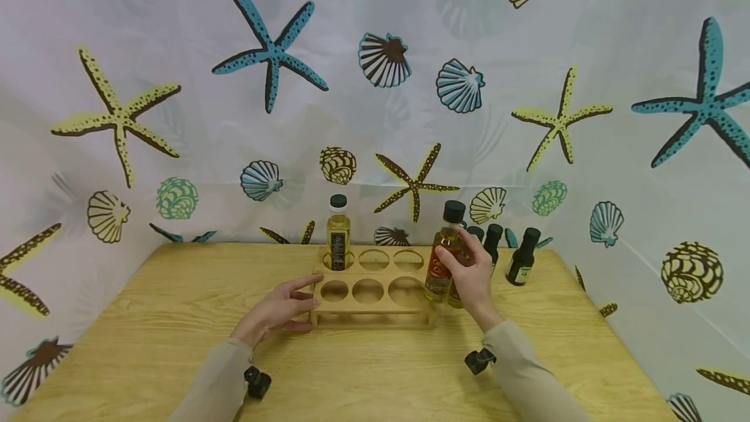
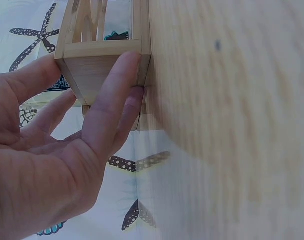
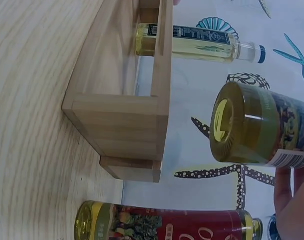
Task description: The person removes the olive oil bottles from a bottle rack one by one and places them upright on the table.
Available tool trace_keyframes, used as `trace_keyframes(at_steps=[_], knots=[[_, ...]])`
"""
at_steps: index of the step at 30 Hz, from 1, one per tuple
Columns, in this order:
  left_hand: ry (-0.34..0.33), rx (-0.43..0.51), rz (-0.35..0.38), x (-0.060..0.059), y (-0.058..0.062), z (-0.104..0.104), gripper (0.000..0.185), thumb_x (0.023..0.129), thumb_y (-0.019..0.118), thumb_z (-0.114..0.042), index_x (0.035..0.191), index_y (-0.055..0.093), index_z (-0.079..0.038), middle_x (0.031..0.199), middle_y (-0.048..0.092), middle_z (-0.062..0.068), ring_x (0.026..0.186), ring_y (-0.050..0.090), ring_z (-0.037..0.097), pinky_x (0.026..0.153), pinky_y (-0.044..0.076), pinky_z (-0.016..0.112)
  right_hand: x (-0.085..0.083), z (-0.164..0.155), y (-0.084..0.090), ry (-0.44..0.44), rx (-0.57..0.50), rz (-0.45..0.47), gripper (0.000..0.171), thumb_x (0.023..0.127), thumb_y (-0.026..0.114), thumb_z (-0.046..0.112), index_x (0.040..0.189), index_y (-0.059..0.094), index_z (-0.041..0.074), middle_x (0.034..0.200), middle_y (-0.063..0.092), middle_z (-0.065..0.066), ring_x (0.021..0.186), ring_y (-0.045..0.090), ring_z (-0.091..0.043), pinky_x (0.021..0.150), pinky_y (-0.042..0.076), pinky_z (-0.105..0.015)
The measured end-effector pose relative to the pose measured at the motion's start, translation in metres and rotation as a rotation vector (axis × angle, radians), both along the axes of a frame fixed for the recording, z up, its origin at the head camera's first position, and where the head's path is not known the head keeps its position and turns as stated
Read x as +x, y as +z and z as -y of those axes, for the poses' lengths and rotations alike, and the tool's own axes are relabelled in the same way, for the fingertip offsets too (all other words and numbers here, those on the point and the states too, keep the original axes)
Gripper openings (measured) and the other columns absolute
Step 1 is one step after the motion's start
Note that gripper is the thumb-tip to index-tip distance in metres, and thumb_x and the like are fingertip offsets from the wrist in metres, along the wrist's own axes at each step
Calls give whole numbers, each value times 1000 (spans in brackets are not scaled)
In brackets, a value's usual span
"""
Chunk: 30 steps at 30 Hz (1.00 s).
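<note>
My right hand [image 1: 473,279] grips an oil bottle [image 1: 438,272] with a red label and black cap. It hangs just past the right end of a two-tier wooden bottle rack [image 1: 375,309]. From the right wrist, the held bottle's base [image 3: 230,122] shows raised above the table. My left hand [image 1: 275,311] rests against the rack's left end, its extended fingers [image 2: 112,100] touching the wood. A slim oil bottle [image 1: 338,239] with a dark green cap stands in the back-left hole. Another red-labelled bottle [image 3: 161,225] stands on the table beside the rack, mostly hidden behind the held one in the head view.
Several dark-capped bottles stand right of my right hand, including a small dark bottle [image 1: 523,258] farthest right. Round holes show along both rack tiers. A curtain [image 1: 351,116] printed with starfish and shells hangs behind the wooden table [image 1: 375,376].
</note>
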<state>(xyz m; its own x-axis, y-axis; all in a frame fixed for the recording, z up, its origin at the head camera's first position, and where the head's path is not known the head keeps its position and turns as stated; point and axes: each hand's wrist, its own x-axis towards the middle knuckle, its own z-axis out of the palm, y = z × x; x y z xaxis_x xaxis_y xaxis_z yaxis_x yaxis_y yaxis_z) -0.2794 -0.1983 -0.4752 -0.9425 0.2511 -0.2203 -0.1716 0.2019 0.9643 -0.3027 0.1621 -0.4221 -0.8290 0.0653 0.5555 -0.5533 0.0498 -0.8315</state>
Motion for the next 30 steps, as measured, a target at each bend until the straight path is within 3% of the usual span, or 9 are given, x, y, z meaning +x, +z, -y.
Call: trace_keyframes(at_steps=[14,24,30], knots=[[16,5,4,5,-2,-1,59,99,59,-14,153,37,-22,147,36,28,132,44,42,84,58,46,3,-18,0,-50,-36,32,47,88,73,6,133,61,7,111,61,6,97,66,-6,81,56,-20],[10,-8,-4,2,-3,-2,60,98,60,-16,153,37,-23,147,36,28,132,45,41,85,58,46,5,-38,2,-108,-34,48,45,84,75,3,128,64,4,102,67,13,86,66,-5,74,56,-19],[20,-5,-14,1,-2,-2,58,99,60,-14,152,39,-23,146,37,28,132,44,42,83,58,46,3,-48,3,-138,-59,52,45,85,74,2,128,63,1,105,65,12,96,63,-5,78,55,-17]])
